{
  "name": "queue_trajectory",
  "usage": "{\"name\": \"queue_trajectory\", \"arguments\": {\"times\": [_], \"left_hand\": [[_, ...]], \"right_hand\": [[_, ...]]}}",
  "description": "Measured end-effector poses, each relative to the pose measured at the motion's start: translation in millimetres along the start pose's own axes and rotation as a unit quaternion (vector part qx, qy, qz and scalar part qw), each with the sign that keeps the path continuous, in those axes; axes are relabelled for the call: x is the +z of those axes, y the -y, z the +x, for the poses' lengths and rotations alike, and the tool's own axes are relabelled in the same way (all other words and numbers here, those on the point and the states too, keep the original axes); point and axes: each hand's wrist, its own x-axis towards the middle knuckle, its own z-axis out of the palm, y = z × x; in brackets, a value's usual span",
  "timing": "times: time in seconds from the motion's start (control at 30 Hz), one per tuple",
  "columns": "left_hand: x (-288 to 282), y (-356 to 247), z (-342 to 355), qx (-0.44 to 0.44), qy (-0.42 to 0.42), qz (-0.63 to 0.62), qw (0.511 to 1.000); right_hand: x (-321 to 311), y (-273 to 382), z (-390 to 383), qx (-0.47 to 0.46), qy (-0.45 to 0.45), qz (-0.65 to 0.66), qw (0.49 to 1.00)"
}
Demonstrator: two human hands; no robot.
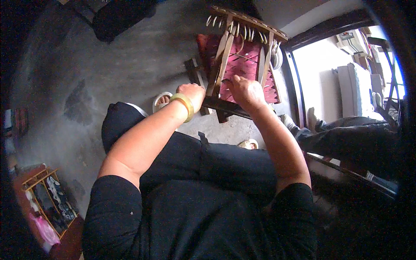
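Observation:
In front of my knees is a wooden frame (222, 60) with two long side slats and a dark lower bar. Pale curved loops hang in a row from its far bar (251, 21), and a pink-red slatted or woven panel (242, 65) shows between the slats. My left hand (191, 94), with a yellowish bangle (183, 106) on its wrist, is closed beside the frame's lower left corner. My right hand (247, 91) has its fingers curled together over the panel's lower part. What either hand holds is hidden or too small to make out.
Another person's legs in dark trousers (351, 136) extend in from the right, near a bright doorway (320, 82). A yellow-framed rack (50, 199) and a pink bag (45, 229) are at lower left. Grey concrete floor (117, 65) stretches to the left. A dark object (121, 19) lies far off.

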Motion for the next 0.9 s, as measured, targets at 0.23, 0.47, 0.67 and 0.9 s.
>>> {"name": "queue_trajectory", "arguments": {"times": [0.23, 0.47, 0.67, 0.9], "left_hand": [[-6, -1, 0, 0.002, 0.022, 0.0, 1.0], [14, 3, 4, -0.012, -0.042, -0.026, 0.999], [5, 3, 7, 0.011, 0.02, 0.0, 1.0], [2, 3, 5, 0.001, 0.005, -0.03, 1.0]], "right_hand": [[-6, 3, 3, -0.001, 0.053, 0.012, 0.999], [11, 3, 7, -0.094, 0.092, -0.079, 0.988], [14, -36, 35, 0.031, 0.108, -0.185, 0.976], [-16, 2, -45, 0.117, 0.011, -0.041, 0.992]]}}
